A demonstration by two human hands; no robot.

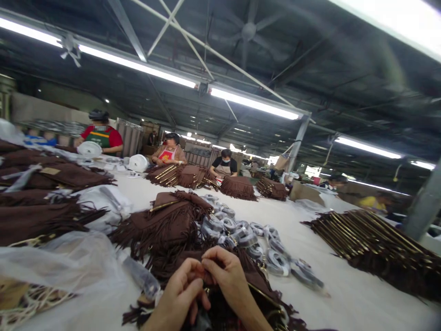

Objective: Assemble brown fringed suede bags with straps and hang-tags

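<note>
My left hand [184,289] and my right hand [229,280] meet low in the middle of the view. Thumbs and fingers of both are pinched together over a dark brown fringed bag [251,271] with gold-coloured edging. Whatever lies between the fingertips is too small and hidden to name. Just beyond the hands rests a pile of brown fringed bags [168,216]. Several plastic-wrapped grey coils [241,232], perhaps straps, are strewn to its right. A clear plastic packet [141,276] lies left of my left hand.
Sheer plastic [69,262] and brown bags [51,174] cover the left side of the white table [344,280]. A long row of gold-edged fringed bags [372,239] stands at right. Across the table are several co-workers, white rolls [138,163] and more bag stacks [237,187].
</note>
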